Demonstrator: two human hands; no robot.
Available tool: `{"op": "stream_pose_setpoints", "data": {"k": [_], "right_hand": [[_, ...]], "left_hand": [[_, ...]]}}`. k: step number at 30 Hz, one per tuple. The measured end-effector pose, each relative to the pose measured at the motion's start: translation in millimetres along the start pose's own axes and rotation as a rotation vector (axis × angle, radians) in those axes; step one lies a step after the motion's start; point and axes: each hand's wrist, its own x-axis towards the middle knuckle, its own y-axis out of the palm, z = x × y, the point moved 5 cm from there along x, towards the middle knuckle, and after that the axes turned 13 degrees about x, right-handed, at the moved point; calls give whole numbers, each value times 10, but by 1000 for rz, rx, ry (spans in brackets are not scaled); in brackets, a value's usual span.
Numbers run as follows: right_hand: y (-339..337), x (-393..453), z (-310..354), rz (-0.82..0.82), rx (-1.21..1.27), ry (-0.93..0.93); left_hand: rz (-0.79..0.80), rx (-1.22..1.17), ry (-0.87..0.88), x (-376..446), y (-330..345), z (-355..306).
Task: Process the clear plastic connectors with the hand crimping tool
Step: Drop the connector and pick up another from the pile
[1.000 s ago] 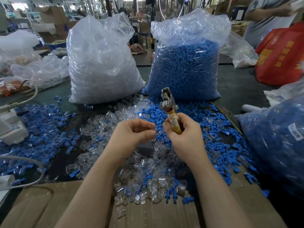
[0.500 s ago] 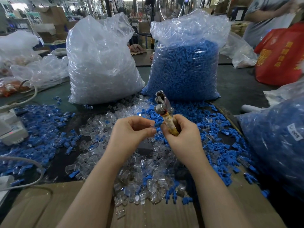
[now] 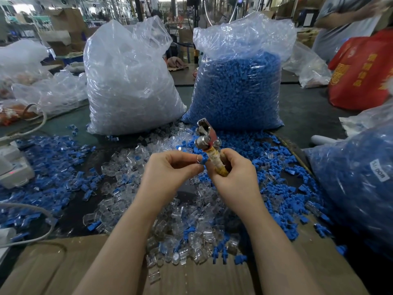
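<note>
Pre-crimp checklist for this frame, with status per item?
1. Right hand grips the crimping tool by its handle: ok.
2. Tool head up, clear of the fingers: ok.
3. Left hand pinches a small piece beside the handle: ok.
4. Piece is a clear connector: cannot tell, blue shows on it.
5. Piece seated in the tool head: not ok.
6. Loose connectors within reach: ok.

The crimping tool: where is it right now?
Head view, centre: the crimping tool stands upright in the right hand, in front of the blue-filled bag.
</note>
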Motion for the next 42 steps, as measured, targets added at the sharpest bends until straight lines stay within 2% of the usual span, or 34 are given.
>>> {"op": "stream_pose_setpoints", "data": {"k": [13, 21, 31, 42], "right_hand": [[-4, -8, -22, 35, 52, 21], [-120, 13, -63, 5, 59, 78], [-55, -10, -123, 219, -122, 155], [3, -28, -112, 291, -181, 153]], "left_hand": [[-20, -26, 10, -20, 15, -18], [-76, -201, 3, 17, -62, 24], [-118, -175, 131, 39, -146, 18], [-104, -114, 228, 35, -192, 13]]}}
